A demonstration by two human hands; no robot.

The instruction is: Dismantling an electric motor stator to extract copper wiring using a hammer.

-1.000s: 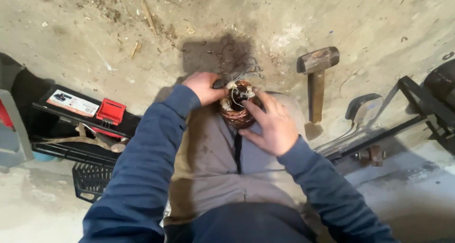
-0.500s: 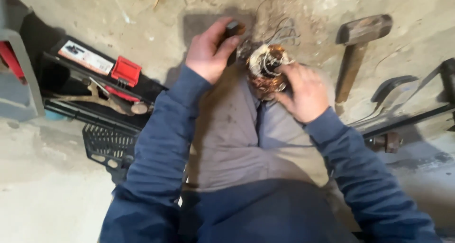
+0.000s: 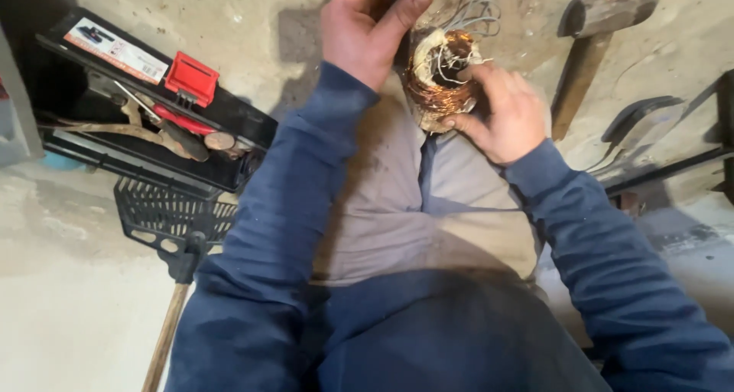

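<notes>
A round copper wire coil (image 3: 443, 82) with pale wrapping and loose grey wire ends sits between my knees, on my grey trousers. My right hand (image 3: 501, 113) grips its right side, fingers pressed against the copper. My left hand (image 3: 367, 25) is closed around a dark tool handle at the top edge of the view, right beside the coil's upper left. The tool's working end is hidden behind my fingers and the coil.
A hammer (image 3: 592, 44) with a wooden handle lies on the concrete floor at the upper right. An open black toolbox (image 3: 153, 109) with a red latch and hand tools sits at the left. Below it lies a black plastic grid head on a wooden stick (image 3: 176, 224). Dark metal bars (image 3: 665, 162) lie at the right.
The view has tilted down and closer, so the coil and hands now sit at the top edge. Both hands keep their hold on the coil and the tool.
</notes>
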